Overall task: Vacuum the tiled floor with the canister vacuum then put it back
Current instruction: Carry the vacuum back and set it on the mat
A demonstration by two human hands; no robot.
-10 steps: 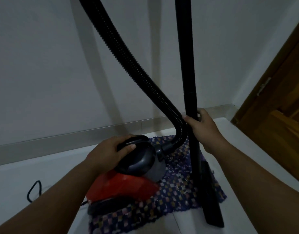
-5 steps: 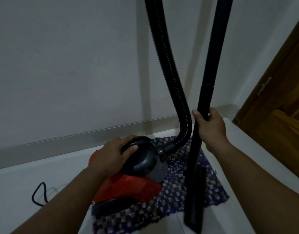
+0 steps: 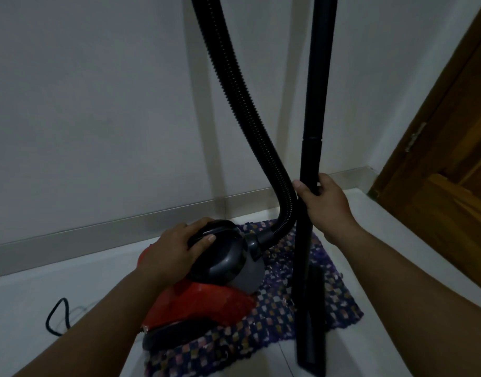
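Note:
A red and dark grey canister vacuum sits on a purple patterned mat on the pale tiled floor. My left hand grips the black handle on top of the canister. A ribbed black hose rises from the canister's front and leaves the top of the view. My right hand is wrapped around the black wand, which stands nearly upright. The wand's floor nozzle rests at the mat's front right edge.
A white wall with a grey skirting runs close behind the vacuum. A black power cord loops on the floor at the left. A wooden door with a metal handle stands at the right.
The wand has swung from leaning right at the top back to nearly upright, and the hose has shifted right with it. My left hand stays on the canister handle.

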